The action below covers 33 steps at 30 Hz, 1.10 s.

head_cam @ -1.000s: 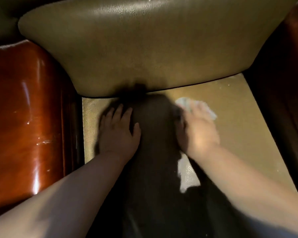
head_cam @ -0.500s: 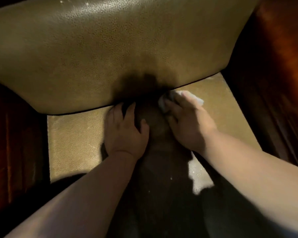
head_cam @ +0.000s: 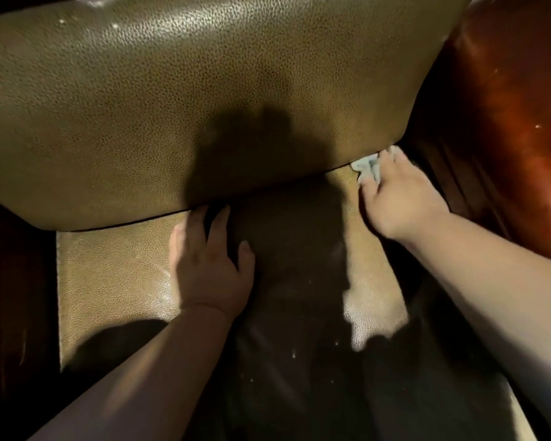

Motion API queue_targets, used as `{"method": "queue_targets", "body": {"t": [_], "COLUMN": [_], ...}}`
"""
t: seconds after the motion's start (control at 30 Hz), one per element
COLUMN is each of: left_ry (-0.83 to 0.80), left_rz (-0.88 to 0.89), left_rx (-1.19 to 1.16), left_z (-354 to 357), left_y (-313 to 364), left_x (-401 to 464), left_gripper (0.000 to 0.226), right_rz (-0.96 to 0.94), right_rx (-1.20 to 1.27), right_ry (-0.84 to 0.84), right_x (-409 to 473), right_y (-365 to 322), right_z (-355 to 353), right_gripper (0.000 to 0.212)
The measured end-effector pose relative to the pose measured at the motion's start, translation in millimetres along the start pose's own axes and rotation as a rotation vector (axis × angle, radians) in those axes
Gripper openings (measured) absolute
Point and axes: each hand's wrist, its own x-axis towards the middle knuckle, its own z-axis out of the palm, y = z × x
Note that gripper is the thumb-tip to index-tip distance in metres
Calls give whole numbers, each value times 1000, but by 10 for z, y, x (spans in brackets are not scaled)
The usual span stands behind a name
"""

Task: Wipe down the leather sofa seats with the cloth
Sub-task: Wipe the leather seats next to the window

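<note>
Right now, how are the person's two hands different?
The right hand presses a pale cloth into the back corner of the seat, beside the reddish armrest. The left hand holds nothing and lies flat near the seat's middle, fingers spread. The right hand reaches farther back than the left hand, whose fingertips just meet the back cushion. Both are bare and rest palm down on the leather.

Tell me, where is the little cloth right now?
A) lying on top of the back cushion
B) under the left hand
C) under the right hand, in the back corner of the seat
C: the pale cloth sits under the right hand, by the seat and back cushion seam.
</note>
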Motion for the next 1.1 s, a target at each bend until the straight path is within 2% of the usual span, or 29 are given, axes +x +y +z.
{"method": "queue_targets", "body": {"t": [0.07, 0.1, 0.13, 0.2, 0.27, 0.3, 0.33, 0.4, 0.5, 0.57, 0.67, 0.73, 0.8, 0.9, 1.0, 1.03, 1.07, 1.1], "left_ry": [3, -7, -20, -45, -60, -57, -49, -35, -31, -42, -45, -36, -27, -18, -37, -50, -63, -69], "left_rz": [4, 0, -8, -22, -25, -19, -12, -2, 5, 0, -10, -8, -3, -9, 2, 2, 0, -4], "left_rx": [-17, -20, -18, -19, -17, -10, -5, 3, 5, 5, -9, -12, -18, -6, 11, 17, 19, 16], "left_z": [25, 29, 24, -7, -35, -38, -33, -3, 13, -2, -41, -53, -21, 22, 1, -18, -36, -48], "left_y": [-2, -3, -3, 8, 20, 11, 2, -14, -21, -11, 8, 8, 13, -4, -8, -4, 3, 6], "left_x": [-5, -6, -8, -12, -19, -16, -16, -5, 3, -9, -17, -12, -5, -12, -13, -9, -8, -9], "left_gripper": [67, 67, 67, 68, 69, 68, 68, 67, 67, 67, 68, 69, 69, 69, 69, 70, 70, 70], "right_rz": [209, 243, 197, -22, -119, -105, -75, 117, 260, 181, -51, -100, -55, 136, 59, 24, -40, -176], "right_rx": [-2, -12, -41, -36, 51, 54, 25, -3, 21, 10, 20, 21, 8, 84, 352, 510, 533, 415], "right_ry": [2, -9, 3, 10, -22, -30, 9, 73, 105, 94, 32, 6, 52, 81, -36, -77, -79, -68], "right_x": [184, 180, 116, -239, -676, -751, -684, -310, 79, -110, -728, -717, -348, 52, -445, -761, -1032, -1210], "right_y": [-55, -148, -236, -356, -345, -311, -234, -110, -172, -339, -427, -318, -162, -195, -522, -603, -637, -649], "right_z": [41, 41, 61, 124, 187, 175, 191, 128, -25, 40, 188, 145, 85, -21, 111, 142, 173, 147], "right_gripper": [61, 61, 61, 67, 94, 94, 83, 65, 57, 59, 74, 72, 61, 50, 41, 43, 54, 67]}}
